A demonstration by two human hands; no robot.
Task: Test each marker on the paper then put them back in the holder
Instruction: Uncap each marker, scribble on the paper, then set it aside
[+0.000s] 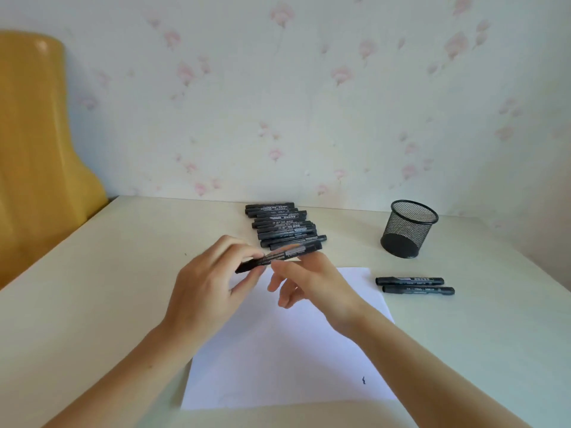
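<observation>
- I see the left hand [205, 281] raised over the paper [287, 350], fingers curled round the cap end of a black marker [278, 256].
- Right hand [309, 282] meets the same marker at mid-barrel, thumb and forefinger on it, other fingers loose and spread.
- Marker is tilted, right end higher, just in front of the marker pile [282, 225].
- Mesh holder [408, 228] stands upright, right rear of the tabletop [92, 288]; two markers [415, 285] lie just right of the paper.
- One small ink mark [363, 380] sits near the paper's lower right.
</observation>
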